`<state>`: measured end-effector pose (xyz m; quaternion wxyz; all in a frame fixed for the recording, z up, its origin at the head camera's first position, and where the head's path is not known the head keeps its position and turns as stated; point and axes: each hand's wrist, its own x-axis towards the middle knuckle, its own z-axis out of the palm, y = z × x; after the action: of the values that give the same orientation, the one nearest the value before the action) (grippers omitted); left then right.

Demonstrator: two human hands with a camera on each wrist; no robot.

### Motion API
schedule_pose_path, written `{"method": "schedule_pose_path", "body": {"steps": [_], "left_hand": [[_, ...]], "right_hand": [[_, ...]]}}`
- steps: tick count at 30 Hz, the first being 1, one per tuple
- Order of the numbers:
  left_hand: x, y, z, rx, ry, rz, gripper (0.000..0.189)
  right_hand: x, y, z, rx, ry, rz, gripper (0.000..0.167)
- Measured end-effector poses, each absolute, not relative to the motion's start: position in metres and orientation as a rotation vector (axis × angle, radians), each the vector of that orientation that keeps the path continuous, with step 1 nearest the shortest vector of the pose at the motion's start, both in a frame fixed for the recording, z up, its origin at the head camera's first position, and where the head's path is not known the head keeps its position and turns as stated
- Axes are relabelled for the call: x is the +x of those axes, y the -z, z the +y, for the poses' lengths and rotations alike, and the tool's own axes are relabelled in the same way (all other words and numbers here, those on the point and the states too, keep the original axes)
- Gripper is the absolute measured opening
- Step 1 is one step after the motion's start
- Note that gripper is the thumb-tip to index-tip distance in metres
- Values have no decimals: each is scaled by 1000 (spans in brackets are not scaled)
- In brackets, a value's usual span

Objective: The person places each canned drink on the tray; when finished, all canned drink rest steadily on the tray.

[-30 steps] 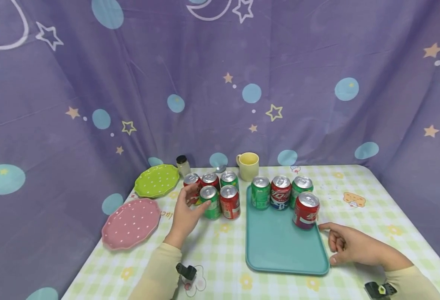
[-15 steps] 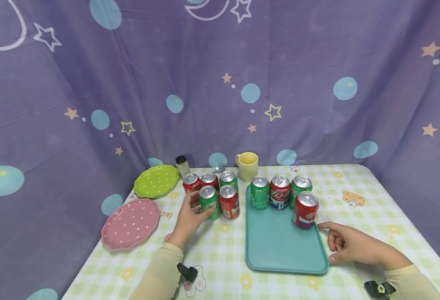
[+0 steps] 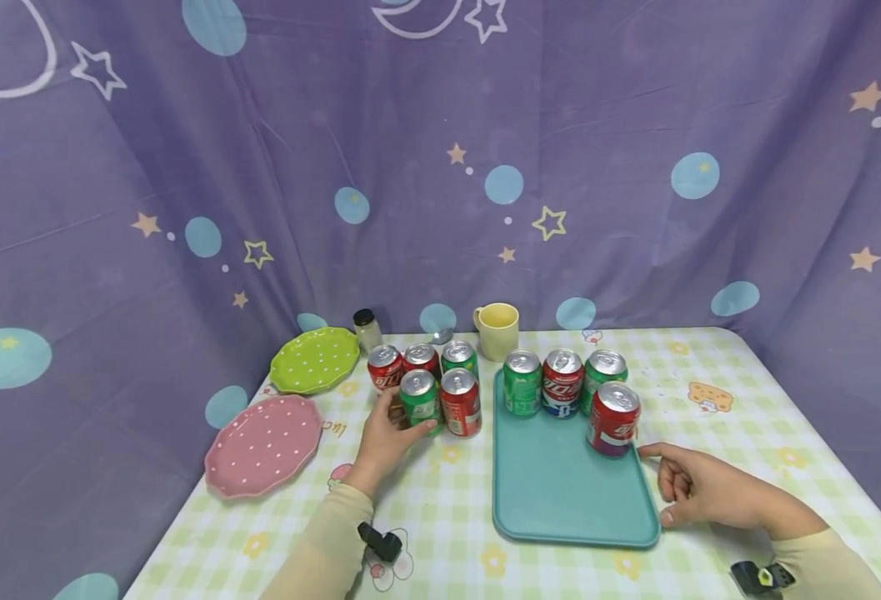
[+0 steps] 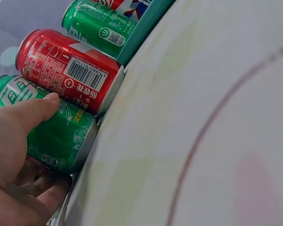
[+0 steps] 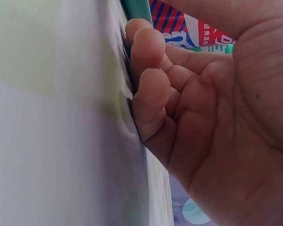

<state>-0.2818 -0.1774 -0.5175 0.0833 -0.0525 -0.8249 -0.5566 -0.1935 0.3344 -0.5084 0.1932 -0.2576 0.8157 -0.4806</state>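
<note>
A purple curtain (image 3: 410,108) hangs behind a green-checked counter (image 3: 425,533). From the left: pink plate (image 3: 263,450), lime plate (image 3: 315,361), jar (image 3: 368,333). Next, the left hand (image 3: 386,443) grips an upright green can (image 3: 420,404) on the counter, thumb on its near side, beside a red can (image 3: 461,408). Then come a mug (image 3: 498,333) and a teal tray (image 3: 560,500) bearing four cans (image 3: 563,387). The right hand (image 3: 698,493) has its index finger extended at the tray's right edge, the others curled. A second ago the left hand partly covered the rear-left can (image 3: 385,371); now that label shows. Tray and right hand look unmoved.
</note>
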Motion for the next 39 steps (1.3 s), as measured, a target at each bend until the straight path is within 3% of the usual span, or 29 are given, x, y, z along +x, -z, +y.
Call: {"method": "schedule_pose_path", "body": {"steps": [21,28,39], "left_hand": [[-279,514,-177,-143,1722,-2242,73],[-251,470,-167,-116,1679,-2199,69],[-254,464,-170,-187,1633,-2111,71]], "right_hand": [[-193,507,334,-744,1350,2280,88],[-192,506,334,-746,1358,2270,88],[-192,508,333,-748,1372,2271,87]]}}
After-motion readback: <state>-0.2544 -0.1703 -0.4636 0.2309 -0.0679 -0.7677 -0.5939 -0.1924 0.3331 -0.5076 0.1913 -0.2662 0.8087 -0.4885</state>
